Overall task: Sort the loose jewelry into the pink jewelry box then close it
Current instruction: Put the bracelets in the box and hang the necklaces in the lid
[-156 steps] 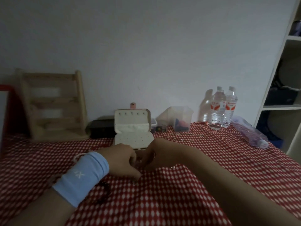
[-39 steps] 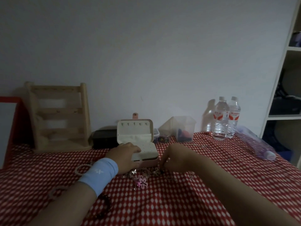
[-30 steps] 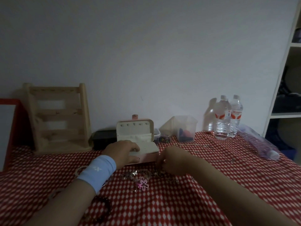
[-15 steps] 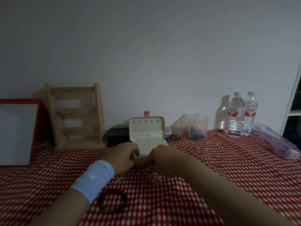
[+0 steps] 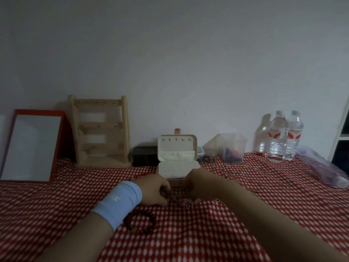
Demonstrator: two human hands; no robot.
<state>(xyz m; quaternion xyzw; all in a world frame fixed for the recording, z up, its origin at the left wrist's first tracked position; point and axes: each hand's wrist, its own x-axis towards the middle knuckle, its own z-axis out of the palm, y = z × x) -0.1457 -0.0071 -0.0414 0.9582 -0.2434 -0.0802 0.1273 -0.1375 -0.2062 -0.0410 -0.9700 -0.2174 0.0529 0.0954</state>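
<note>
The left hand (image 5: 154, 190) has left the open pink jewelry box with its cream inside (image 5: 176, 168), just behind it. It and the right hand (image 5: 197, 183) curl over the small shiny loose jewelry (image 5: 186, 201) between them. I cannot tell what they hold. More sorting comes next.

View: one wide-angle camera worn on the head, above and behind the fingers (image 5: 163, 194)
Facing: forward and slightly down, over the counter (image 5: 236, 242) to the wall (image 5: 170, 63) beyond the fingers
Nearness: close, forearms (image 5: 268, 225) fill the lower frame
Shared: single view only
</note>
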